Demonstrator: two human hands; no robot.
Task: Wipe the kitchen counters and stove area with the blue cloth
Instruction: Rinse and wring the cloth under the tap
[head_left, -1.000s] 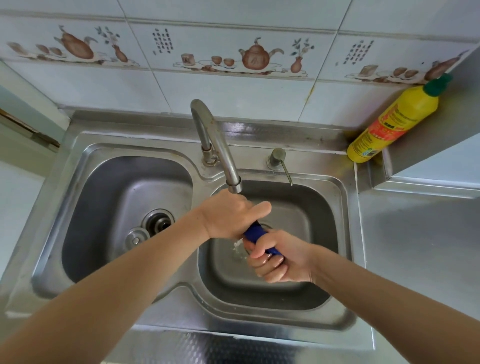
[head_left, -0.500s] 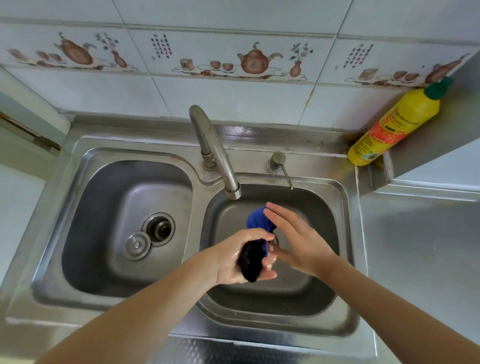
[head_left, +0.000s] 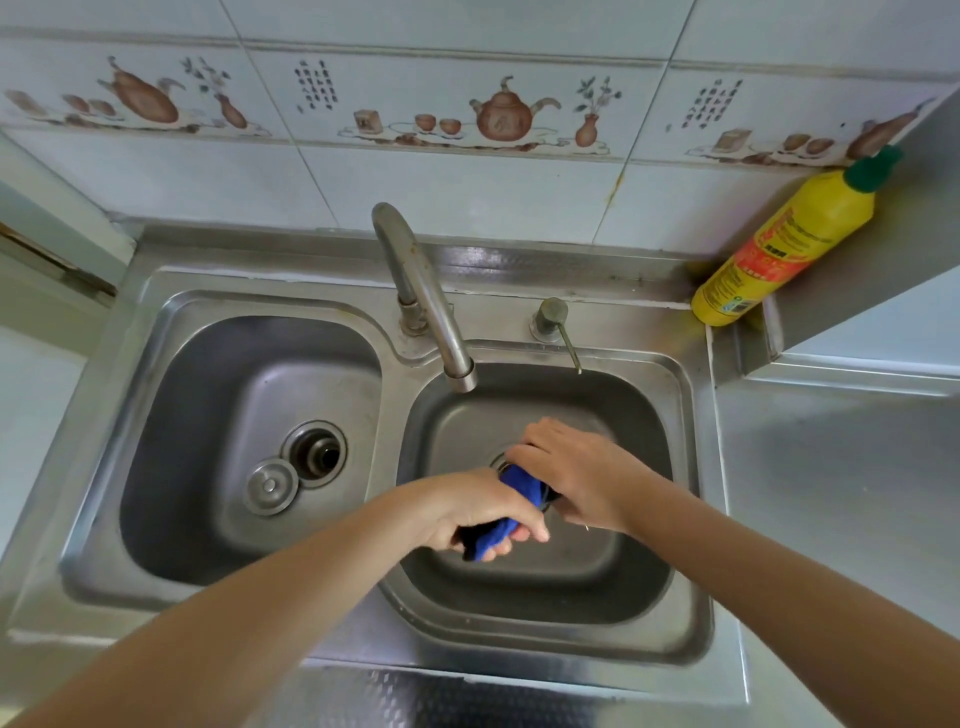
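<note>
The blue cloth is bunched into a tight roll over the right basin of the steel double sink. My left hand grips its near end, with dark wet folds sticking out below the fingers. My right hand grips the far end, fingers curled over it above the drain. Most of the cloth is hidden inside both fists. The steel counter lies to the right of the sink.
The curved tap reaches over the right basin, with a soap dispenser pump beside it. A yellow detergent bottle leans in the back right corner. The left basin holds a drain and a loose plug.
Half a second ago my right hand was spread open beside the cloth; now it grips the cloth's far end. Both hands have moved lower in the basin, away from the tap.
</note>
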